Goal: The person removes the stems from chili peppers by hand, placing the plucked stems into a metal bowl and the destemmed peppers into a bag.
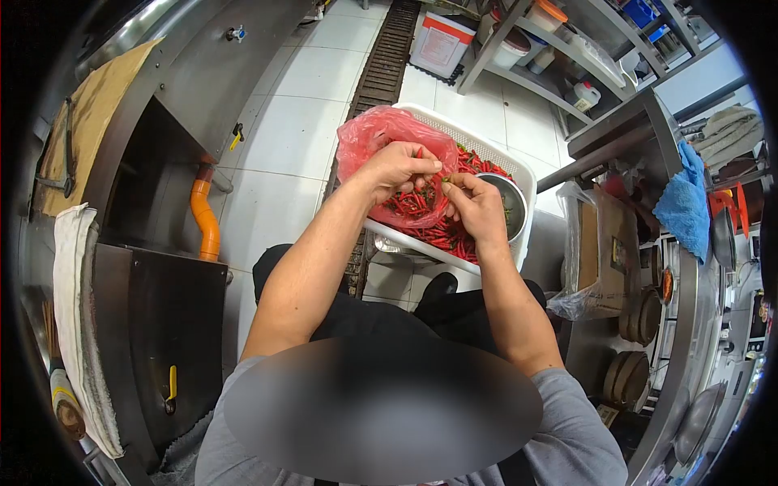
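Note:
Red chillies [444, 235] fill a white plastic basket [520, 166] in front of my knees. On its left part lies an open red plastic bag [356, 146] with more chillies inside. My left hand [403, 168] is over the bag, fingers pinched round a red chilli. Close to its right, my right hand [476, 204] has thumb and forefinger pressed together at a small green bit, perhaps a stem. The fingertips of both hands nearly meet. A round metal bowl [512, 198] sits in the basket's right part, partly behind my right hand.
Steel cabinets [174, 300] with an orange pipe [204, 219] stand at the left. A floor drain [381, 73] runs beyond the basket. At the right are a plastic-wrapped cardboard box [604, 251], a blue cloth [682, 202] and shelves [567, 61]. A white bucket [442, 47] stands ahead.

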